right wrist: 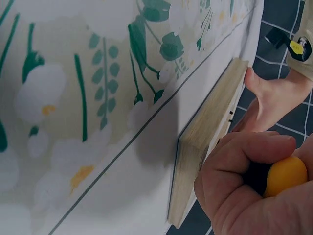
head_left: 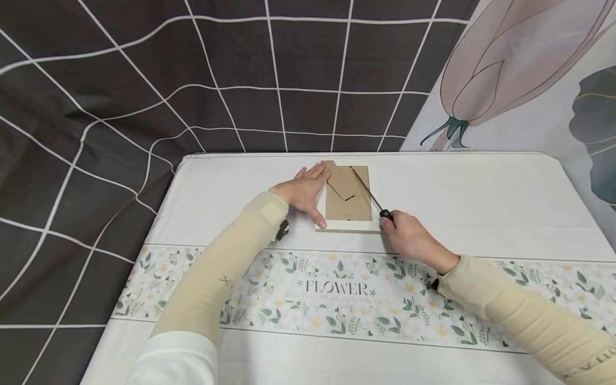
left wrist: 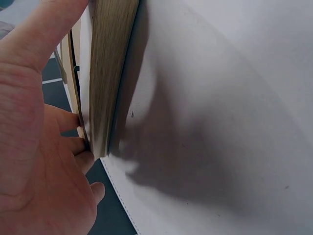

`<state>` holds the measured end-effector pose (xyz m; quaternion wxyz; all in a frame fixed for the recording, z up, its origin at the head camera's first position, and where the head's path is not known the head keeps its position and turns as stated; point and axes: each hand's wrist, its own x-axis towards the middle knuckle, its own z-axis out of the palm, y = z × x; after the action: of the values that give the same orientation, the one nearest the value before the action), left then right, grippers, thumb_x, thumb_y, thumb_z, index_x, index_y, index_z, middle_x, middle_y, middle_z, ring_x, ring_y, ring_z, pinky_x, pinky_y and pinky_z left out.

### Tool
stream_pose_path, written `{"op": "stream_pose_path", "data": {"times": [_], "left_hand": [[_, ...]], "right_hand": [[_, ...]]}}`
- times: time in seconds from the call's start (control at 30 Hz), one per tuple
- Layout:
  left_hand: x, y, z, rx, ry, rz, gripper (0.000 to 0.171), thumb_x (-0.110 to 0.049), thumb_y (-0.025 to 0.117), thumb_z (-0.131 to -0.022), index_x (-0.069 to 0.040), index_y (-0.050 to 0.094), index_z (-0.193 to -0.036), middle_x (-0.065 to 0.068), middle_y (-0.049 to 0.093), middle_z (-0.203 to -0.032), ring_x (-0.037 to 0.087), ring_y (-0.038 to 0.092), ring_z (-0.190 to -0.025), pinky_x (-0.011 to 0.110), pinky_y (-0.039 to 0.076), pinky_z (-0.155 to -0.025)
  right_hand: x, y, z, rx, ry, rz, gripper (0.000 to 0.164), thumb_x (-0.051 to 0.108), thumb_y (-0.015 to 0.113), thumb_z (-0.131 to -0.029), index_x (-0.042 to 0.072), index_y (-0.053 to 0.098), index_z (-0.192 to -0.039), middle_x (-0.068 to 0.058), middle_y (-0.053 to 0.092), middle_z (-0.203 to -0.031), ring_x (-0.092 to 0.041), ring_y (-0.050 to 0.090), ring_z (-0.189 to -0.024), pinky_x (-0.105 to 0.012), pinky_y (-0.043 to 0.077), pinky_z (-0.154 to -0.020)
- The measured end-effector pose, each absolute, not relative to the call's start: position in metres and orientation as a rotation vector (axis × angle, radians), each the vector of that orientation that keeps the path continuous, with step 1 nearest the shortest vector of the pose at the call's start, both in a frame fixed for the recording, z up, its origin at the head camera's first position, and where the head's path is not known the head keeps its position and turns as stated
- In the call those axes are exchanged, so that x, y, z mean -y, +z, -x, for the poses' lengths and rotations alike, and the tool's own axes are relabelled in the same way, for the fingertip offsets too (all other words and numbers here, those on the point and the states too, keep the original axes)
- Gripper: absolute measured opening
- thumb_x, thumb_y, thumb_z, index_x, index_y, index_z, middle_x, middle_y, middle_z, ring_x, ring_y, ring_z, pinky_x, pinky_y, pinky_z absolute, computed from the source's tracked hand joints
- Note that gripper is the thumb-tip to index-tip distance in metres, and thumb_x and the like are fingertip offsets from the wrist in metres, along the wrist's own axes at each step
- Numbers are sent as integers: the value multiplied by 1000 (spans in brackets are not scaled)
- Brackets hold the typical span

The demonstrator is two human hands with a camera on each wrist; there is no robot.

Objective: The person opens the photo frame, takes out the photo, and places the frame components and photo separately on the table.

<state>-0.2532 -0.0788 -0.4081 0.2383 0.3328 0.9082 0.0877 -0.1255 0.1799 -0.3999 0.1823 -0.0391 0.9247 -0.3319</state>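
A picture frame (head_left: 350, 226) with white back and wood-toned sides lies on the table, its brown backing board (head_left: 344, 211) facing up. A folding stand flap (head_left: 340, 182) sits on the board. My left hand (head_left: 304, 193) rests on the frame's left side, thumb near the front corner and fingers spread toward the back corner. In my right hand (head_left: 414, 239) I grip a screwdriver (head_left: 368, 191) by its black handle; the yellow butt (right wrist: 286, 176) shows in the right wrist view. The screwdriver's tip is at the backing's far edge, beside a small dark tab.
A white tablecloth (head_left: 471, 203) covers the table, with a floral band (head_left: 332, 305) reading FLOWER nearer the front. Behind the table hangs a dark cloth with white grid lines (head_left: 308, 69). A flower-printed panel (head_left: 515, 75) stands at the back right.
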Motion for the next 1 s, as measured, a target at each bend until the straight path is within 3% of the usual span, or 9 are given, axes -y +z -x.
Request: {"op": "stream_pose_path", "data": {"times": [0.63,1.0], "left_hand": [[78,-404,251,-2495,188,-915,150,-69,87,-58,3,2,-159,21,-14,-166,30,-12,-154,48,-4,-124],[77,-405,251,-2491,193,-912,152,-70,87,-57,2,2,-159,21,-15,-166,29,-12,-154,47,-4,-124]], "right_hand": [[-167,-401,127,-2578,-934,41,36,18,31,-109,-6,54,-96,-8,48,-70,-19,46,-59,-29,41,-50],[-158,-401,124,-2548,-931,15,38,19,26,-110,-10,51,-107,-11,50,-75,-20,48,-61,-30,44,-50]]}}
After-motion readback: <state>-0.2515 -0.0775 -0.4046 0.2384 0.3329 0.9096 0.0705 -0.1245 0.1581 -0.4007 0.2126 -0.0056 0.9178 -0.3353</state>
